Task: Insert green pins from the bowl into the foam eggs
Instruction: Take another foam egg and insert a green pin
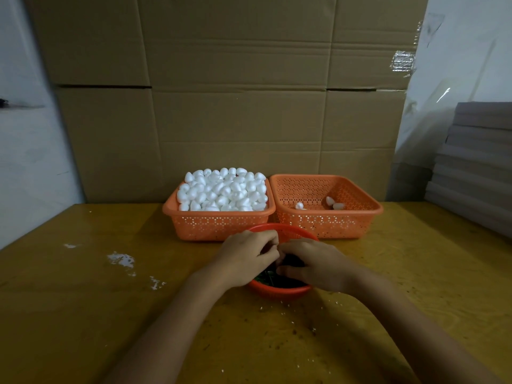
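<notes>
Both hands meet over the red bowl (279,294) of green pins (266,277) near the middle of the table (83,306), left hand (249,257) and right hand (314,264) curled fingertip to fingertip, their grip impossible to tell, with foam eggs (221,189) heaped in the far left basket (216,227).

A worn yellow-brown wooden tabletop (83,314) fills the lower half, with white flecks (122,259) scattered at 8 o'clock. Behind it, at 12 o'clock, stands a creased wall of brown cardboard (235,106), crinkled clear tape (403,62) at its right edge. A white wall (25,162) shows at 9 o'clock, plastic sheeting (457,65) at 2 o'clock, stacked grey boards (476,162) at 3 o'clock. Light is dim
</notes>
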The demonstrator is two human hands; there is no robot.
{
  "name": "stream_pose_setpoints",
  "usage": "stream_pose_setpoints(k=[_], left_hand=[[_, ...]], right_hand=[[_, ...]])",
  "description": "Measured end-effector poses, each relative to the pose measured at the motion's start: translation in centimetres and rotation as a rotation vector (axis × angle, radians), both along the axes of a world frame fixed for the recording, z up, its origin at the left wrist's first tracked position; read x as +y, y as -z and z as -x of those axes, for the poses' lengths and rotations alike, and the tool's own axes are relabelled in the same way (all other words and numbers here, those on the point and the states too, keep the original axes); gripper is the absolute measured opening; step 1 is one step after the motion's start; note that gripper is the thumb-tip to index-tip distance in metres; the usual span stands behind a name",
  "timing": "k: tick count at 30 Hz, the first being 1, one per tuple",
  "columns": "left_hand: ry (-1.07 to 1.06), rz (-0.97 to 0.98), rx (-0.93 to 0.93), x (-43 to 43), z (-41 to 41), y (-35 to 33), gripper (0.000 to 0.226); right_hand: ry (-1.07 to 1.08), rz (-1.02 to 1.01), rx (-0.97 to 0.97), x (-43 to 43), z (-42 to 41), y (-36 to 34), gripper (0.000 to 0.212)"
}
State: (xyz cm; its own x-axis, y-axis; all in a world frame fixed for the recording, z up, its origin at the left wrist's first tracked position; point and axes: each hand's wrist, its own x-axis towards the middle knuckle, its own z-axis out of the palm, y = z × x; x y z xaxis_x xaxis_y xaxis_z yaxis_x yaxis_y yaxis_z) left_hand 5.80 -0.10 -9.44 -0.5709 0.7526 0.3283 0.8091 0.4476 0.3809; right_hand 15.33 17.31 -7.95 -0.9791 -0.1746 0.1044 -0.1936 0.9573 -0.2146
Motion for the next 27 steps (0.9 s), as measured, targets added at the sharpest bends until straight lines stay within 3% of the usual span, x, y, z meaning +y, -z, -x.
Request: stream_pose_setpoints(k=[9, 13, 18, 20, 23, 25, 27], left_hand=[[0.02, -0.019, -0.009, 0.1, 0.3, 0.2, 0.022], [0.014, -0.123, 0.0, 0.0, 0.6, 0.0, 0.016], [-0.312, -0.386, 0.2, -1.1, 3.1, -2.5, 0.017], [-0.49, -0.224, 0.247, -2.1, 5.0, -3.8, 0.021], [-0.5, 0.267, -0.013, -3.3, 7.3, -5.2, 0.042], [-0.414, 0.35, -0.186, -3.4, 8.0, -5.9, 0.053], [-0.405, 0.343, -0.196, -3.2, 8.4, -6.1, 0.059]], right_hand=[[-0.032, 0.054, 0.027, 0.1, -0.1, 0.2, 0.012], [-0.046, 0.088, 0.015, 0.3, 0.0, 0.3, 0.009], [-0.043, 0.14, -0.004, 0.5, -0.2, 0.1, 0.009], [-0.039, 0.148, 0.002, 0.4, -0.2, 0.1, 0.009], [-0.03, 0.144, -0.001, 0.3, -0.2, 0.0, 0.009], [-0.028, 0.146, -0.007, 0.2, -0.2, 0.0, 0.01], [-0.022, 0.145, -0.009, 0.2, -0.2, 0.0, 0.01]])
